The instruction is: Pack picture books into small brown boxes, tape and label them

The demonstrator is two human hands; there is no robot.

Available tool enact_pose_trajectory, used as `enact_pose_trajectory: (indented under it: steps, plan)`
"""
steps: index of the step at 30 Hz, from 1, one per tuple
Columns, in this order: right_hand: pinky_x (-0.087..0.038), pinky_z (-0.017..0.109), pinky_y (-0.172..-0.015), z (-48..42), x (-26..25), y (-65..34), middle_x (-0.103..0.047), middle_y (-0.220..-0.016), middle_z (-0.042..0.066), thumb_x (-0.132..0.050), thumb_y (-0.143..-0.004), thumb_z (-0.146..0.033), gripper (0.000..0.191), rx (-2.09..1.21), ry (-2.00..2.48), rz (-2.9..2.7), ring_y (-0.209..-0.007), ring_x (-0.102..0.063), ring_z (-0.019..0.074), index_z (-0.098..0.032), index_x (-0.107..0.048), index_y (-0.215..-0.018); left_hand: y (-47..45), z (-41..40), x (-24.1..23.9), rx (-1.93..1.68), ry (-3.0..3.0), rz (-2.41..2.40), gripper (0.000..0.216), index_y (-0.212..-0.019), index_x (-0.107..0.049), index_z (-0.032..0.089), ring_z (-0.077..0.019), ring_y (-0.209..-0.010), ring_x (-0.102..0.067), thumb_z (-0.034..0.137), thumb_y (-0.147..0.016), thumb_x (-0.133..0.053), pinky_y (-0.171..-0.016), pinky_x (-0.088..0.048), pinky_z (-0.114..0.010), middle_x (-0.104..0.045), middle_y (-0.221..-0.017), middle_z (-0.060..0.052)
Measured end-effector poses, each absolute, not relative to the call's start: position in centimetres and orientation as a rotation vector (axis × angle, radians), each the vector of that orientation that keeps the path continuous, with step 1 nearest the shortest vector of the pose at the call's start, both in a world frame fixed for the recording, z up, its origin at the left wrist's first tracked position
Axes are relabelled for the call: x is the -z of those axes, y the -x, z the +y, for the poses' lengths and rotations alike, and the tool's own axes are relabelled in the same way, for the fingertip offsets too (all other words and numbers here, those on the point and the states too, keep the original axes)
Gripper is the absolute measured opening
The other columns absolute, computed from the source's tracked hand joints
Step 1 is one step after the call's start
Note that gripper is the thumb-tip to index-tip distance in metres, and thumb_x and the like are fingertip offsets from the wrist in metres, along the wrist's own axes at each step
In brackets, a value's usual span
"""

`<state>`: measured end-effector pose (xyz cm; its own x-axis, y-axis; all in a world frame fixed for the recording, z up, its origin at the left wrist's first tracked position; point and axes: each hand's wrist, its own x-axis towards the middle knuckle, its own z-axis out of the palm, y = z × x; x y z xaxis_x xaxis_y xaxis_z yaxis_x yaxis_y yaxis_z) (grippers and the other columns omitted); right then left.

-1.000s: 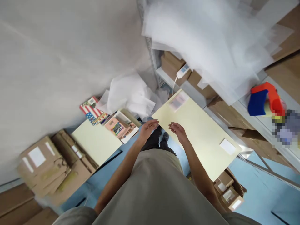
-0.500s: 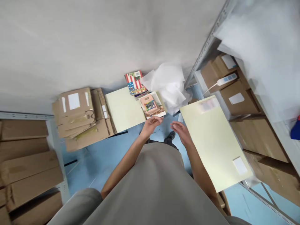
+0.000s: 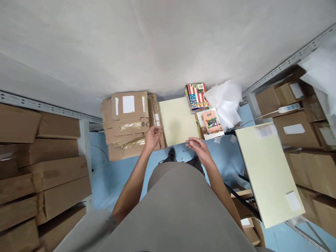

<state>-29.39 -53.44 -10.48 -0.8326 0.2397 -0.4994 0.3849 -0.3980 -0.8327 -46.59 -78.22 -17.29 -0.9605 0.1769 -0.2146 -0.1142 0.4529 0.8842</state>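
Observation:
My left hand [image 3: 153, 138] is over the front right edge of a stack of flattened cardboard boxes [image 3: 128, 122], its fingers loosely curled and seemingly holding nothing. Whether it touches the cardboard I cannot tell. My right hand [image 3: 201, 148] hovers at the table's front edge, fingers apart and nothing in it. Between them lies the pale yellow tabletop [image 3: 174, 120]. Just beyond my right hand is a book with a pink and white cover [image 3: 210, 122]. Behind it lies a pile of books, the top one with a red-striped flag cover [image 3: 196, 94].
Crumpled white foam sheets [image 3: 227, 101] lie right of the books. Another yellow table [image 3: 270, 171] stands at my right, with a white card [image 3: 293, 201] on it. A white power strip [image 3: 288, 107] hangs by the right shelf. Cardboard boxes [image 3: 61, 171] fill the left shelf.
My view has swung left, so the table and books appear farther right. My hands have moved apart, the left from near the pink book to the cardboard stack.

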Motion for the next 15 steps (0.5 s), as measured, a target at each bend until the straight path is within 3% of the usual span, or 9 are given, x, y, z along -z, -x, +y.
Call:
enact_pose_trajectory:
  steps: [2, 5, 9, 15]
  plan:
    - [-0.061, 0.046, -0.105, -56.0, 10.0, 30.1, -0.087, -0.120, 0.007, -0.094, -0.081, -0.069, 0.053, 2.372, -0.848, 1.674, -0.110, -0.081, 0.0286, -0.030, -0.082, -0.116, 48.7, -82.6, 18.6, -1.158, -0.142, 2.703, 0.040, -0.125, -0.074, 0.016, -0.0384, -0.139, -0.067, 0.020, -0.086, -0.068, -0.126, -0.050, -0.059, -0.075, -0.139, -0.019]
    - [-0.060, 0.046, -0.105, -58.5, 9.3, 30.5, -0.086, -0.121, 0.008, -0.092, -0.084, -0.068, 0.051, 2.318, -0.847, 1.689, -0.110, -0.081, 0.0280, -0.030, -0.083, -0.116, 51.2, -86.9, 20.1, -0.874, -0.207, 2.782, 0.071, -0.152, -0.063, 0.010, -0.0487, -0.165, -0.042, 0.018, -0.083, -0.073, -0.136, -0.034, -0.066, -0.048, -0.173, -0.028]
    - [-0.060, 0.046, -0.106, -60.2, 8.8, 30.7, -0.086, -0.121, 0.008, -0.093, -0.082, -0.068, 0.051, 2.283, -0.919, 1.716, -0.109, -0.081, 0.0282, -0.029, -0.083, -0.114, 53.1, -88.7, 21.9, -0.606, -0.346, 2.708, 0.101, -0.171, -0.040, 0.000, -0.0525, -0.175, -0.017, 0.028, -0.084, -0.082, -0.141, -0.016, -0.068, -0.021, -0.185, -0.036]
    - [-0.060, 0.048, -0.105, -61.4, 8.3, 31.1, -0.086, -0.121, 0.009, -0.093, -0.081, -0.070, 0.053, 2.269, -0.960, 1.755, -0.112, -0.081, 0.0299, -0.029, -0.082, -0.113, 53.2, -88.3, 23.8, -0.683, -0.469, 2.732, 0.089, -0.172, -0.040, 0.000, -0.0483, -0.176, -0.015, 0.037, -0.095, -0.066, -0.140, -0.015, -0.068, -0.026, -0.184, -0.033]
